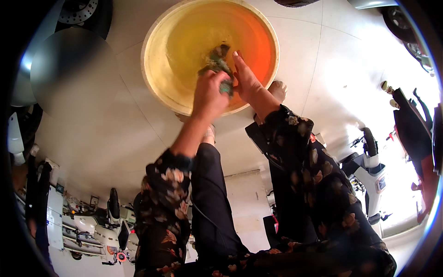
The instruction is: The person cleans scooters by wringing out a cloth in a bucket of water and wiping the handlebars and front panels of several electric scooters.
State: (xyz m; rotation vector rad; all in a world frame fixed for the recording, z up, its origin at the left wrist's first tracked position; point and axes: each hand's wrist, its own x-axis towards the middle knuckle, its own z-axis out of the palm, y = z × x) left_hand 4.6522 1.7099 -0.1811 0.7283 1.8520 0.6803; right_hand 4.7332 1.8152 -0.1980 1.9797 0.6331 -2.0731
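Observation:
A round plastic basin [150, 57] stands on the floor in front of me, yellow on its left and orange on its right inside. Over its near part, my left hand [211, 92] is closed around a crumpled, dark green wet cloth [225, 87]. The cloth's far end hangs toward the basin's middle, blurred by motion. Just right of it is my right hand [248, 82], fingers stretched and thumb side up. Its palm faces the cloth; whether they touch I cannot tell. Water seems to ripple around the cloth.
My foot [278, 90] is close by the basin's near right rim. A wheel with a brake disc [78, 11] is at the far left. Parked scooters [99, 233] line the near left, and another scooter [373, 180] is at right. A person's dark trousers [412, 127] show at the right edge.

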